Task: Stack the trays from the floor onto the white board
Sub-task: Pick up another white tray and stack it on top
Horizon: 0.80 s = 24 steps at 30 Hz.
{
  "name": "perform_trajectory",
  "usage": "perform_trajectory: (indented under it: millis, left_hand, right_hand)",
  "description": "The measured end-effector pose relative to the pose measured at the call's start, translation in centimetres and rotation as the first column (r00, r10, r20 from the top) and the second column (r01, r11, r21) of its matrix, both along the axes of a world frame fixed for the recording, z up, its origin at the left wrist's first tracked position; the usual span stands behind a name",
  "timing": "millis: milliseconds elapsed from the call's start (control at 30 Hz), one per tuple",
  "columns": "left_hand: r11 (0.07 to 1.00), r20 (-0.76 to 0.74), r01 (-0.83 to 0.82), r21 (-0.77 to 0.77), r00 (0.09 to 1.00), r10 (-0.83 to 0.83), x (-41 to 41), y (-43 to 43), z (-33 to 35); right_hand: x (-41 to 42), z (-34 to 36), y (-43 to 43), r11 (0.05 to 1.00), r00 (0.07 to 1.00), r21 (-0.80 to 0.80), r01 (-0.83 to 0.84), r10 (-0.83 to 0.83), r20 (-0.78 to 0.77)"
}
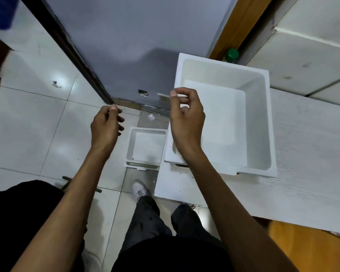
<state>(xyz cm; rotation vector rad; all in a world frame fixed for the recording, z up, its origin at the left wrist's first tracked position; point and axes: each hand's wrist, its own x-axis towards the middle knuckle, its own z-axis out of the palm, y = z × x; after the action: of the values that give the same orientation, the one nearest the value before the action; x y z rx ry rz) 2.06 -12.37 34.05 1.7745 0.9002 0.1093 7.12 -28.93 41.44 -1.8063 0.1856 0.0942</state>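
A large white tray (263,118) sits on the white board (306,173) at the right, its hollow side up, and seems to hold another tray nested inside. A second white tray (130,146) lies on the tiled floor just left of the board's corner. My right hand (185,118) hovers over the left rim of the tray on the board, fingers loosely curled and holding nothing. My left hand (106,126) hangs in the air above the floor, left of the floor tray, loosely curled too and holding nothing.
A grey panel (135,46) stands upright behind the floor tray. A green bottle cap (232,54) shows behind the board tray, by a wooden frame. My white shoe (139,190) stands on the tiles next to the board's near corner.
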Motion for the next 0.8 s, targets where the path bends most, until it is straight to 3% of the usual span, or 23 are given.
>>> perform_trajectory:
  millis: [233, 367, 533, 800]
  left_hand:
    - [0.999, -0.041, -0.038, -0.011, 0.998, 0.037, -0.8, 4.2, -3.4]
    - [0.999, -0.063, -0.029, -0.022, 0.998, 0.027, -0.9, 6.5, -5.9]
    - [0.998, -0.091, -0.033, -0.061, 0.995, 0.027, -0.8, 9.2, -9.9]
    - [0.991, -0.142, -0.023, -0.129, 0.990, 0.004, -1.0, 12.3, -19.7]
  right_hand:
    - [-1.1, -2.0, 7.1, 0.994, 0.993, -0.045, -0.103, 0.105, 0.049]
    - [-1.7, -5.3, 9.8, 0.993, 0.993, -0.032, -0.116, 0.115, -0.022]
    - [-1.4, -10.4, 11.5, 0.998, 0.979, -0.060, -0.013, 0.000, -0.204]
    - [-0.8, -21.2, 13.1, 0.980, 0.941, -0.137, 0.146, -0.180, -0.285]
